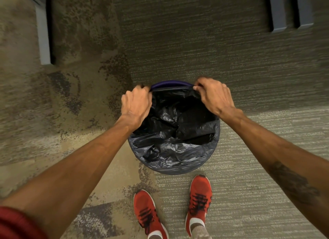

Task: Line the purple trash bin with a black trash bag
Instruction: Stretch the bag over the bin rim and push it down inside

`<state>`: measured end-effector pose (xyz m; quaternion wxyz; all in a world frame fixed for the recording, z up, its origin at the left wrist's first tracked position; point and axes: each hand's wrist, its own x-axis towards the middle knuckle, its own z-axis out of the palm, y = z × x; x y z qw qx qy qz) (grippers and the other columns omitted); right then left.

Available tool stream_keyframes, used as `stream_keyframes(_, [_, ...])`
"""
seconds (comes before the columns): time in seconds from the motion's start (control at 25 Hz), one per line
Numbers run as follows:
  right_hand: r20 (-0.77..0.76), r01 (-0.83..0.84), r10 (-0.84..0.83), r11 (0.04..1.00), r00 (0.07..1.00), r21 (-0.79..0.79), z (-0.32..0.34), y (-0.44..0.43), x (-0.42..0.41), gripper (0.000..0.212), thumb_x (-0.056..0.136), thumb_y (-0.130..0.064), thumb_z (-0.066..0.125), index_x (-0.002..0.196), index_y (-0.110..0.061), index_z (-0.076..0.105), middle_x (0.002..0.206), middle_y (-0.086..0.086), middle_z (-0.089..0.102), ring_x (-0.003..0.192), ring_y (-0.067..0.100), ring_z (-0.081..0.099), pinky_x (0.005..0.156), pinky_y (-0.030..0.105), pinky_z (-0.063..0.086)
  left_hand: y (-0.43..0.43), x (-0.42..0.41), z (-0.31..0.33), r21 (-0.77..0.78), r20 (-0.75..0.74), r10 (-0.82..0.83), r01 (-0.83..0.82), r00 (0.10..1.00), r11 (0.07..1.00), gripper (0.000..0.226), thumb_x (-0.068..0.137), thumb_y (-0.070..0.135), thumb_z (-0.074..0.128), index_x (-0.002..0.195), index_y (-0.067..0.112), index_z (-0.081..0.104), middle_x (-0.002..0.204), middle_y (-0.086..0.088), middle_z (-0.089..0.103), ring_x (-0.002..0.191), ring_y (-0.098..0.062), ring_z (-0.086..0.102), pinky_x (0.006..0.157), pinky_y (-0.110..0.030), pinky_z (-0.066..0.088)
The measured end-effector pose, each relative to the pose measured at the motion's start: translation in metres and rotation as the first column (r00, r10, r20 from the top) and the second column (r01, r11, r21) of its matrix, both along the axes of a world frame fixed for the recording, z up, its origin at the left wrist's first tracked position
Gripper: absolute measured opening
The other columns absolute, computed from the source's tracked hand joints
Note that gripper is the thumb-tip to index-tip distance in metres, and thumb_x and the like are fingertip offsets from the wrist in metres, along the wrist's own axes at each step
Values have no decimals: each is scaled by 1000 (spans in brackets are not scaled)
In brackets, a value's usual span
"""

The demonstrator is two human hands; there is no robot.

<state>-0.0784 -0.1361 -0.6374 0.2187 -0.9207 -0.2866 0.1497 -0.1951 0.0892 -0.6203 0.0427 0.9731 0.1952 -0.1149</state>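
Crinkled black bag (170,131) drapes bin — purple rim (169,83) exposed.

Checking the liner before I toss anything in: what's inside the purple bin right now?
Only the black trash bag, crumpled and slack inside the purple bin. Both hands, left hand and right hand, grip its edge at the far rim. The bag hides the bin's bottom and walls.

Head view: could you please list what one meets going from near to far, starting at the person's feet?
Red shoes → near side of the bin, covered by the black trash bag → left hand and right hand gripping the bag's edge → bare far rim of the purple trash bin → carpet.
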Motion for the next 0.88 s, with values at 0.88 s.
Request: stream_keyframes(0.88, [-491,375,-240,906,837,196,-15,-6,8,11,91,-36,73,94,-27,77,81,-19,71,73,-14,63,68,4,44,36,-28,7,-573,63,214,-141,975,807,26,100,15,57,120,22,73,118,6,74,108,-10,67,92,-22,49])
